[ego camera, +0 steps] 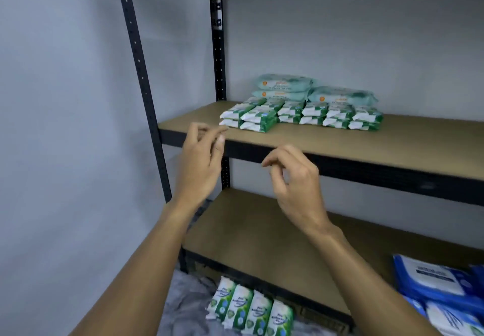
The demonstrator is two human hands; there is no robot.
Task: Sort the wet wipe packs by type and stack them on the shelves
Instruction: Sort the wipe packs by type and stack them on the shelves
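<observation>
The light here is dim and cool, a flat bluish-grey wash over the wall (65,126) at the left of the frame, paler near the upper middle and duller toward the lower left. Nothing glares. A soft shadow lies beneath the upper shelf board (366,136) and darkens the grey behind it. The left hand (201,162) and right hand (296,186) are smeared, with ghosted fingertips. The green-and-white packs (301,115) at mid frame look soft, their print unreadable, and the blue packs (440,286) at lower right are blurred too. The wide lens tilts the black uprights (141,73) and slants the shelf edges toward the right.
</observation>
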